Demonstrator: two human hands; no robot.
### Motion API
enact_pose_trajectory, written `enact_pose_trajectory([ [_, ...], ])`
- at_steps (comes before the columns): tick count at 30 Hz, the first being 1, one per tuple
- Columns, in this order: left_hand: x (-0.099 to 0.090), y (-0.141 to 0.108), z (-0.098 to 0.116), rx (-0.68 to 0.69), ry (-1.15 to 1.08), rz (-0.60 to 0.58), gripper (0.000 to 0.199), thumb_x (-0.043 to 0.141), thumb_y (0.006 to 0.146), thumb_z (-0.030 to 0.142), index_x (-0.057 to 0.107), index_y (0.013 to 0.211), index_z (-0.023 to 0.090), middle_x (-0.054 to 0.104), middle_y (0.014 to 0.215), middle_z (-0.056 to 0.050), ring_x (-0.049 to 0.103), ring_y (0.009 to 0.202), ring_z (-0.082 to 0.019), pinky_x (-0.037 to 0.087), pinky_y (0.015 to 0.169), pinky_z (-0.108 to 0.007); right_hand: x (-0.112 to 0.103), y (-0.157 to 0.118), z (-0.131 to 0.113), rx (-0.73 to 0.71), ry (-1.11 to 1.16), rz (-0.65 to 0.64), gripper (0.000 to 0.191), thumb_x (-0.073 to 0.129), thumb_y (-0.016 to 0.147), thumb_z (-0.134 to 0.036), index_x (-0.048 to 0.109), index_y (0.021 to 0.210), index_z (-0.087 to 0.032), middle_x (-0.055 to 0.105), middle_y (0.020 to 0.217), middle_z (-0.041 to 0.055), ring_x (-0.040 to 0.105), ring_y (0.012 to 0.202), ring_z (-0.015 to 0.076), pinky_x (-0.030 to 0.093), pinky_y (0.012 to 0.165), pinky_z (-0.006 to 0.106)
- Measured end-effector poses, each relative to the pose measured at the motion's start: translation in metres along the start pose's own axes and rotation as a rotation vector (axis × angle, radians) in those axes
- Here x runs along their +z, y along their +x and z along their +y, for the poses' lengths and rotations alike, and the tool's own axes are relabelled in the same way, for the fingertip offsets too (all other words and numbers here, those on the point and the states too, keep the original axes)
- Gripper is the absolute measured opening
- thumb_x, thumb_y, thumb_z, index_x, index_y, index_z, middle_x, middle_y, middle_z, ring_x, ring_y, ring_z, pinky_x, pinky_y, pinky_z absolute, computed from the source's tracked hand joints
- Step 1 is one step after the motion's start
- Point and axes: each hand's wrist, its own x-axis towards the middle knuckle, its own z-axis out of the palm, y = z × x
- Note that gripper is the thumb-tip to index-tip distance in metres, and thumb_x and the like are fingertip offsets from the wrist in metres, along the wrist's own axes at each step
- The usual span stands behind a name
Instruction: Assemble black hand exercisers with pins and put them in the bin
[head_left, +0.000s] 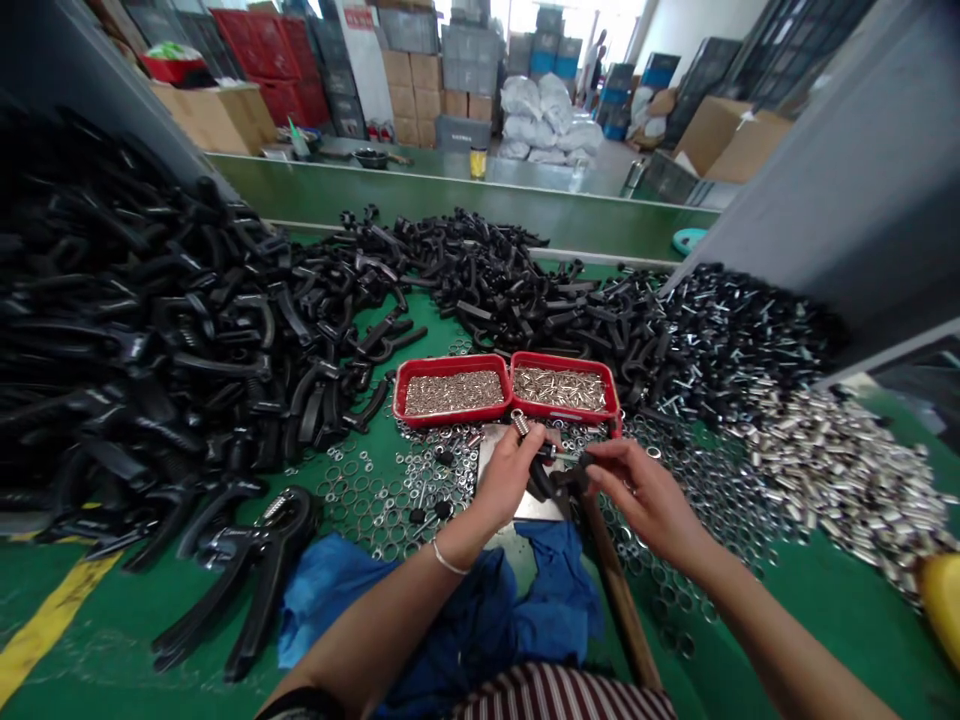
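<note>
Step in hand: the fingers seem to be bringing a slim rod and a black handle piece together — a judgement from how they meet.
Left hand: closed round the black handle piece, a coil spring showing above the fingers.
Right hand: a narrow pinch, apparently on a dark knob at the rod's end.
Place of the held parts: over the metal plate, just in front of two red trays of small metal pieces.
Hammer: its wooden handle slants toward the wearer beside the blue cloth, its head near the right fingers.
Next move's demand: rod and piece kept in line — a steady left hold, light right fingertips.
Hard to make out: the left fingers cover much of the piece; whether the rod is seated, I cannot tell. The hammer's head blends with the dark parts, and both forearms are cut off by the frame.
</note>
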Motion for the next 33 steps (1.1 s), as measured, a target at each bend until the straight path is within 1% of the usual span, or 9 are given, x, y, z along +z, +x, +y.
enact_pose_trajectory([
  [8,-0.002,-0.005,0.016,0.059,0.127,-0.077,0.033,0.050,0.096,0.051,0.058,0.101,0.020,0.066,0.092,-0.002,0.062,0.084,-0.015,0.049,0.081,-0.028,0.023,0.001,0.003,-0.193,-0.061,0.125,0.017,0.051,0.098,-0.025,0.049,0.116,-0.023,0.063,0.105,0.0088,0.066,0.089,0.0208,0.056,0.078,0.037],
  [11,-0.002,-0.005,0.025,0.121,0.180,-0.088,0.030,0.050,0.096,0.048,0.058,0.100,0.020,0.066,0.094,-0.002,0.061,0.089,-0.016,0.047,0.086,-0.028,0.017,0.007,0.003,-0.386,-0.252,0.054,0.014,0.050,0.098,-0.021,0.053,0.112,-0.022,0.063,0.109,0.0115,0.060,0.100,0.0248,0.053,0.086,0.045],
  [14,-0.002,-0.006,0.032,0.194,0.245,-0.117,0.027,0.048,0.097,0.044,0.058,0.097,0.019,0.066,0.095,-0.003,0.060,0.091,-0.016,0.046,0.089,-0.029,0.007,0.015,0.004,-0.398,-0.354,-0.074,0.013,0.048,0.099,-0.021,0.057,0.107,-0.021,0.065,0.106,0.0113,0.059,0.096,0.0251,0.052,0.084,0.047],
  [18,-0.003,-0.006,0.031,0.264,0.379,-0.081,0.025,0.047,0.098,0.043,0.056,0.098,0.020,0.063,0.094,-0.004,0.058,0.089,-0.017,0.045,0.086,-0.030,0.008,0.019,0.001,-0.271,-0.117,-0.053,0.015,0.052,0.097,-0.029,0.056,0.109,-0.022,0.065,0.107,0.0109,0.062,0.096,0.0248,0.052,0.087,0.048],
  [22,-0.009,-0.001,0.022,0.318,0.564,-0.008,0.024,0.048,0.098,0.044,0.052,0.092,0.021,0.059,0.085,-0.002,0.055,0.080,-0.016,0.042,0.076,-0.030,0.025,0.022,-0.010,0.205,0.567,-0.181,0.023,0.045,0.100,-0.045,0.049,0.097,-0.022,0.062,0.082,0.0020,0.060,0.062,0.0150,0.054,0.061,0.034],
  [24,-0.012,0.002,0.020,0.350,0.606,0.009,0.025,0.047,0.098,0.043,0.051,0.089,0.020,0.058,0.082,-0.001,0.054,0.077,-0.016,0.041,0.074,-0.030,0.032,0.024,-0.013,0.320,0.712,-0.208,0.029,0.052,0.095,-0.050,0.047,0.093,-0.022,0.061,0.078,-0.0003,0.059,0.058,0.0125,0.052,0.057,0.030],
  [27,-0.016,0.004,0.023,0.390,0.628,-0.046,0.026,0.047,0.098,0.044,0.053,0.090,0.020,0.060,0.083,-0.002,0.055,0.078,-0.017,0.041,0.076,-0.030,0.036,0.024,-0.015,0.359,0.711,-0.213,0.038,0.058,0.089,-0.058,0.048,0.087,-0.022,0.059,0.069,-0.0032,0.051,0.048,0.0098,0.044,0.046,0.024],
  [30,-0.018,0.003,0.029,0.381,0.637,-0.147,0.027,0.049,0.097,0.045,0.056,0.092,0.019,0.062,0.085,-0.002,0.056,0.078,-0.017,0.042,0.076,-0.030,0.034,0.022,-0.015,0.432,0.617,-0.380,0.057,0.028,0.094,-0.071,0.051,0.082,-0.021,0.051,0.053,-0.0035,0.040,0.036,0.0107,0.035,0.036,0.025],
  [33,-0.019,0.000,0.031,0.325,0.597,-0.115,0.027,0.046,0.098,0.044,0.056,0.094,0.020,0.062,0.087,-0.002,0.056,0.080,-0.016,0.043,0.077,-0.029,0.030,0.018,-0.015,0.236,0.185,-0.181,0.053,0.043,0.089,-0.071,0.056,0.092,-0.019,0.066,0.076,0.0068,0.059,0.060,0.0178,0.045,0.050,0.028],
])
